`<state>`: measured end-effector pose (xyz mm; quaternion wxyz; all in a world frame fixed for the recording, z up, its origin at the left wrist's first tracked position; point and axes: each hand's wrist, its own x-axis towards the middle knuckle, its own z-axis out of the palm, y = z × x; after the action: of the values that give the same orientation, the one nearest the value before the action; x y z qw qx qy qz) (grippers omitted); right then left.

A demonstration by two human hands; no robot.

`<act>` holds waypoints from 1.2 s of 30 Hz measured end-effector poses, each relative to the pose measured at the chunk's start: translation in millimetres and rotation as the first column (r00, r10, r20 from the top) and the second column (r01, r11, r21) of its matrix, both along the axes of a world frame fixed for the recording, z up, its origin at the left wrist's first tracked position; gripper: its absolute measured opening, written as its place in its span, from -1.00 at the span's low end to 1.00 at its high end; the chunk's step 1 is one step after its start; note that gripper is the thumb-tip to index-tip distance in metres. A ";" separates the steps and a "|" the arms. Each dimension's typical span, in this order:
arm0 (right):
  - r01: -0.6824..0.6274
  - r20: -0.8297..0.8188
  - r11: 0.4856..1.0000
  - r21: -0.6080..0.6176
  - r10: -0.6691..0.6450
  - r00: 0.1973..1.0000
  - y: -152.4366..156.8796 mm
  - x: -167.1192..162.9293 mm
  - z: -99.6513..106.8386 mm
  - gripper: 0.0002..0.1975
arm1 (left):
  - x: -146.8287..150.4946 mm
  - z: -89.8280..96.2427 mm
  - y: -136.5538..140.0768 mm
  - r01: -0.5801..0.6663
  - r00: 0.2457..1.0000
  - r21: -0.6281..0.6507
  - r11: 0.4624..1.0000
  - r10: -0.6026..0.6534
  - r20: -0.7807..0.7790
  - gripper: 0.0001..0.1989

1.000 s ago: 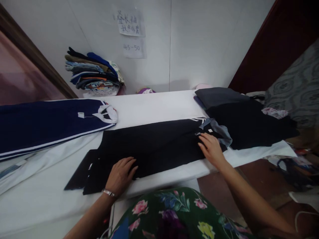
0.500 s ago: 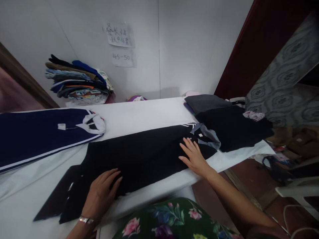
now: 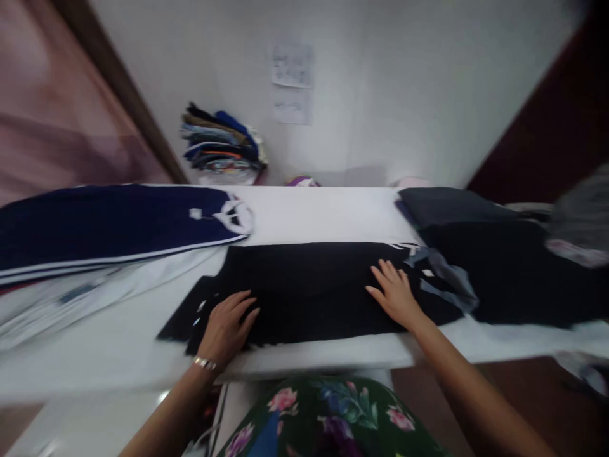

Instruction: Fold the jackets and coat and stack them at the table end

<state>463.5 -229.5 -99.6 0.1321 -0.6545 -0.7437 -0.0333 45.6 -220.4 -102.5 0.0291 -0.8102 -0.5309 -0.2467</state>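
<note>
A black collared shirt (image 3: 309, 285) lies folded lengthwise on the white-covered table (image 3: 323, 216). Its grey-blue collar (image 3: 454, 282) points to the right, and white stripes show near the shoulder. At the shirt's left end, two dark ends with small shiny spots stick out toward the front. My left hand (image 3: 228, 324) rests on the shirt near that end, fingers extended and a metal band on the wrist. Closer to the collar, my right hand (image 3: 394, 295) lies flat on the cloth with its fingers spread. Neither hand grips anything.
A navy garment (image 3: 118, 212) with white edging and a white collar lies at the left. Dark folded clothes (image 3: 514, 266) are piled at the right. Against the wall stands a stack of folded clothes (image 3: 221, 139), beside paper signs (image 3: 291, 66). A pink curtain (image 3: 71, 95) hangs at left.
My view has turned to the left, so the table and clothes appear farther right and more level. Both hands remain spread on the black shirt, with little movement across it.
</note>
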 end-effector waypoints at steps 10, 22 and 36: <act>-0.391 -0.007 0.909 0.144 0.396 0.918 18.3 -98.8 12.4 -0.40 | -42.7 48.0 19.7 -0.542 0.840 -0.119 0.832 0.534 -0.096 -0.65; -0.401 0.072 0.916 -0.022 0.401 0.913 28.5 -106.5 -39.2 -0.40 | -38.1 43.6 88.0 -0.644 0.754 -0.350 0.680 0.488 -0.440 -0.31; -0.517 -0.053 0.852 0.084 0.522 0.851 31.1 -107.5 -32.3 -0.55 | -41.5 49.5 90.0 -0.375 0.925 -0.336 0.864 0.323 -0.201 -0.77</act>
<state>356.0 -198.4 -131.9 0.1856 -0.4253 -0.8858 0.0031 4.1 -130.4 -53.0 -0.0426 -0.7066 -0.7022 -0.0769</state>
